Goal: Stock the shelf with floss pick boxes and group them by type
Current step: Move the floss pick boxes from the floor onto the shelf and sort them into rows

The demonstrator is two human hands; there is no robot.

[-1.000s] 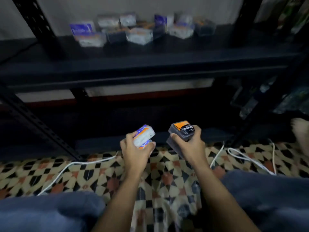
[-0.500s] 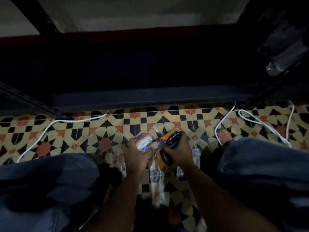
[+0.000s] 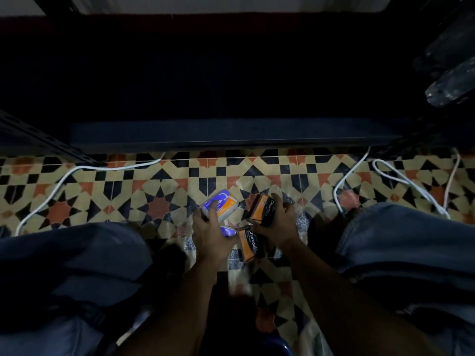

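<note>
- The person's left hand [image 3: 213, 233] holds a white floss pick box [image 3: 220, 205] with a purple and orange label, fingers curled over its near side; only part of the label's lettering shows
- A second purple-topped box [image 3: 227, 231] peeks out under that same hand, most of it covered by the fingers, so I cannot tell whether it is held or just lying there
- The right hand [image 3: 279, 227] grips a dark box [image 3: 262, 209] with an orange label reading "Charcoal", fingers wrapped round its right side
- Just beneath it, a second charcoal box [image 3: 248, 244] lies low by the floor, touching or nearly touching the right hand; its near end is lost in shadow
- All four boxes sit close together between the person's knees, near the middle of the floor and low down
- The patterned tile floor [image 3: 159, 191], in cream, black and rust, runs left to right under them
- Blue-trousered legs [image 3: 77, 258] fill the near left and near right corners, cut off by the edges
- A white cable [image 3: 84, 168] trails over the tiles at the left, and another white cable [image 3: 395, 177] loops at the right
- Beyond the tiles, the lowest shelf [image 3: 231, 133] of a dark rack crosses the view; the space above it is too dark to make out
- Some dim, shiny objects [image 3: 447, 83] at the far right are blurred and unreadable
</note>
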